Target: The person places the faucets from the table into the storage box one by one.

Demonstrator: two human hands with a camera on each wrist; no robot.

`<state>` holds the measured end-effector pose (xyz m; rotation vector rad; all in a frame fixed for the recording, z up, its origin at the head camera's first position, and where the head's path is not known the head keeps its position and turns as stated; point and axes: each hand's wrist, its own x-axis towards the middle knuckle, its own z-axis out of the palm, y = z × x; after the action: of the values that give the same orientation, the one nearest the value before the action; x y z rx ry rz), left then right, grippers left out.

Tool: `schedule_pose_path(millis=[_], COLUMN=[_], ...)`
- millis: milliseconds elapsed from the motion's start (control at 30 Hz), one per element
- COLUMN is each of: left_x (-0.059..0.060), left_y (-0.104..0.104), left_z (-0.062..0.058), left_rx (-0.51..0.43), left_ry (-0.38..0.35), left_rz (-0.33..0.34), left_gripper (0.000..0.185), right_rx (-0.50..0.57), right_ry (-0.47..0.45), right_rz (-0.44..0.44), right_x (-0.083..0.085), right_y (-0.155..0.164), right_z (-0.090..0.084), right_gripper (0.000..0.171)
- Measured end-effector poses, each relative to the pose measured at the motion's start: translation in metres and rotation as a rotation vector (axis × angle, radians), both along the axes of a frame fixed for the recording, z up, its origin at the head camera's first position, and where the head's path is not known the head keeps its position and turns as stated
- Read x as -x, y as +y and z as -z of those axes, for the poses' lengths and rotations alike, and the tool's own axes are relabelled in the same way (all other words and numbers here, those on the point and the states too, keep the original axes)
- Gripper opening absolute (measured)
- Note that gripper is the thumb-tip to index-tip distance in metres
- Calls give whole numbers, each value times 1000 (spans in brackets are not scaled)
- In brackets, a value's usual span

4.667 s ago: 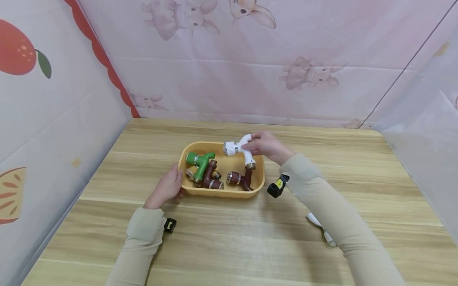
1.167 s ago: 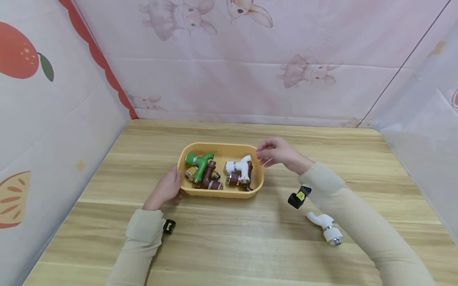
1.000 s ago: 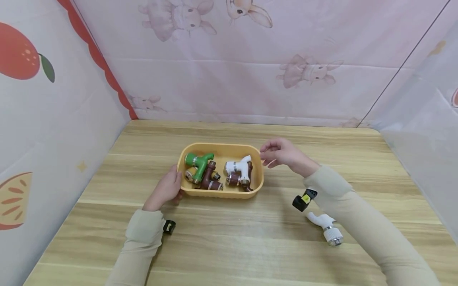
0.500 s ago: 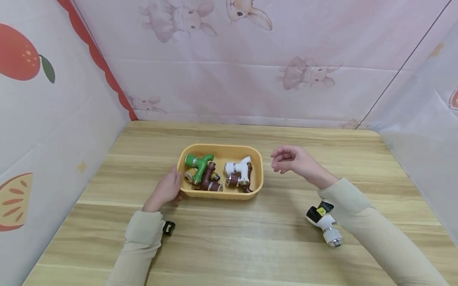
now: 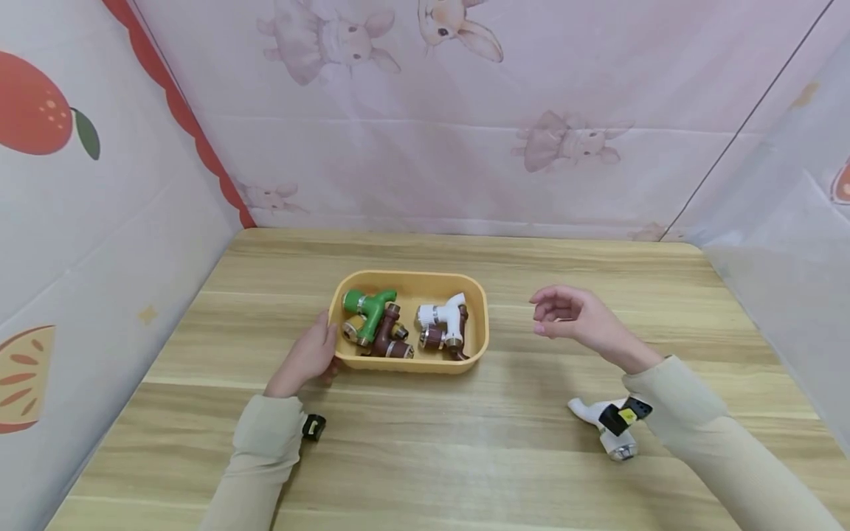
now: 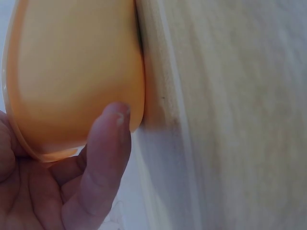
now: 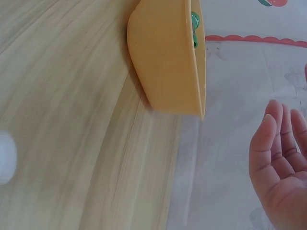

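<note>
A yellow plastic basin sits on the table with several faucets inside. My left hand grips its left end; in the left wrist view, fingers lie along the outer wall. At the basin's left are a green faucet, a brown faucet and a partly hidden yellow one. At its right, a white faucet lies over another brown one. My right hand hovers right of the basin, fingers loosely bent, holding nothing. Below it a second white faucet lies on the table, partly covered by the wrist camera.
The wooden table meets a pink rabbit-print curtain at its back edge. White printed sheets hang at the left and right sides. A black wrist camera sticks out from the right sleeve.
The white faucet my right hand held over the basin now lies inside on the brown one. That hand has let go and moved right and nearer. My left hand has stayed at the basin.
</note>
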<state>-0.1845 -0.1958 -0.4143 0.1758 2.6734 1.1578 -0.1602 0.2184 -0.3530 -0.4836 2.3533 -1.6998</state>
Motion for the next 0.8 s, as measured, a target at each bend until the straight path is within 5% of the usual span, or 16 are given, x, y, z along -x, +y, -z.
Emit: schedule_pose_path(millis=[300, 800], left_x=[-1, -2], left_y=[1, 1], left_z=[-1, -1], left_rx=[4, 3], left_ry=[8, 2], left_rz=[1, 0], left_gripper=[38, 38], right_rx=[18, -191], right_ry=[65, 198], right_rz=[-32, -50], right_x=[-11, -33], right_y=[21, 53], right_z=[7, 19], right_gripper=[36, 52])
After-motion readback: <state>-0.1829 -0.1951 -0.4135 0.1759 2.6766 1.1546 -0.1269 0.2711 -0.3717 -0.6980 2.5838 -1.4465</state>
